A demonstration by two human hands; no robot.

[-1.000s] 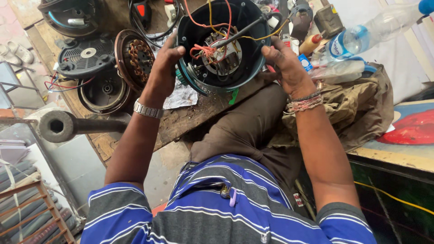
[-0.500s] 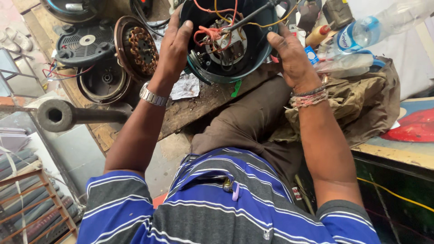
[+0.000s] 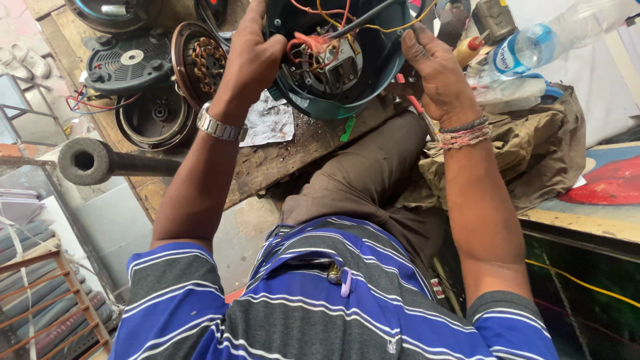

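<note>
Motor parts [image 3: 157, 80] are crowding the surface's left edge, bottles [image 3: 527, 50] the right; bare wood [image 3: 313, 143] is lying open between.

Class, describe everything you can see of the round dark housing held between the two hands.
The round housing is a dark bowl-shaped shell with a teal rim, plastic by its look. It is open towards the camera, showing a grey metal unit and red, orange, yellow and black wires. It sits tilted over the wooden bench. The left hand and right hand grip its sides.
</note>
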